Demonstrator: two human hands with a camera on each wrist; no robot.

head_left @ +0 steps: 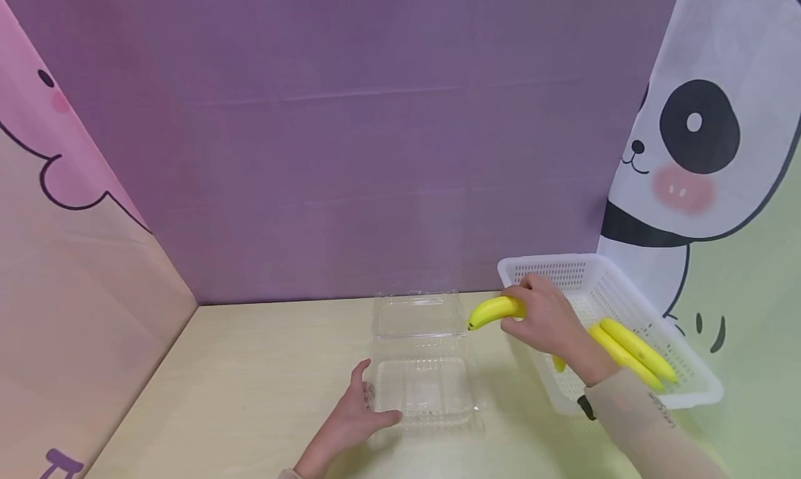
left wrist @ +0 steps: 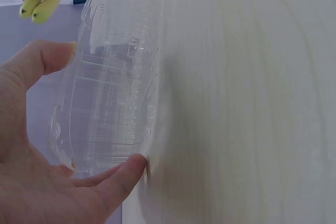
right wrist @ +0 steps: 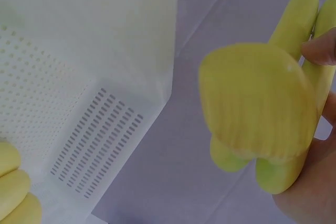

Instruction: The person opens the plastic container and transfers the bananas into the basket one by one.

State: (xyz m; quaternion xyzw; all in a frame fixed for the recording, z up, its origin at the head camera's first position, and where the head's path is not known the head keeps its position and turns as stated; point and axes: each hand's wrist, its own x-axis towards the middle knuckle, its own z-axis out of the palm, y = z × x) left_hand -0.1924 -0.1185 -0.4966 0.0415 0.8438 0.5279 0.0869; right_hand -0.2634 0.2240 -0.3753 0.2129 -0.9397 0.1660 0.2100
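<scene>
My left hand (head_left: 350, 416) is at the left side of a clear plastic clamshell container (head_left: 432, 388), whose lid (head_left: 416, 315) lies folded back behind the base. In the left wrist view, its thumb and fingers (left wrist: 128, 171) are spread round the container's end, fingertips right at the edges. Over the near-left corner of the basket, my right hand (head_left: 551, 319) grips yellow bananas (head_left: 491, 313), tips pointing left. Two of them show side by side in the left wrist view. A blunt yellow end (right wrist: 252, 103) fills the middle of the right wrist view.
A white perforated basket (head_left: 701, 398) stands on the right of the light wooden table (head_left: 263, 382), with several bananas (head_left: 638, 350) inside. A purple backdrop (head_left: 375, 152) rises behind the table, with printed side panels left and right.
</scene>
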